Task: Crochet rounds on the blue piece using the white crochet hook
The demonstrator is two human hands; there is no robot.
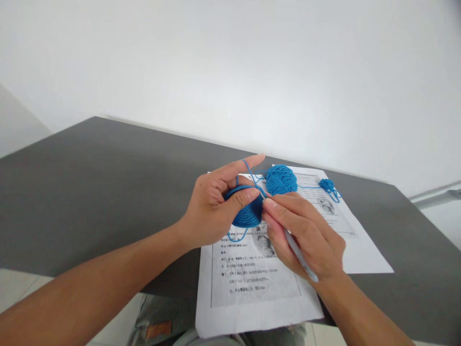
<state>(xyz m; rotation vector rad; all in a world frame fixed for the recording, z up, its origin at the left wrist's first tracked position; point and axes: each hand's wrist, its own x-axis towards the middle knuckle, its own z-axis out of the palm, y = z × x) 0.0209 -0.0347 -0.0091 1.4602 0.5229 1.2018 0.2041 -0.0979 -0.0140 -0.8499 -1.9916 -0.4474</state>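
My left hand [212, 206] pinches a round blue crocheted piece [248, 214] between thumb and fingers, with the forefinger stretched out and blue yarn running over it. My right hand [306, 235] is closed on a light grey crochet hook [300, 257], its tip at the edge of the piece. A ball of blue yarn [281, 179] lies on the paper just behind the hands. A small tangle of blue yarn [328, 185] lies further right, joined by a strand.
Two printed paper sheets [252, 283] lie on the dark grey table [93, 192]; the near one overhangs the table's front edge. A white wall stands behind the table. My lap shows below the table edge.
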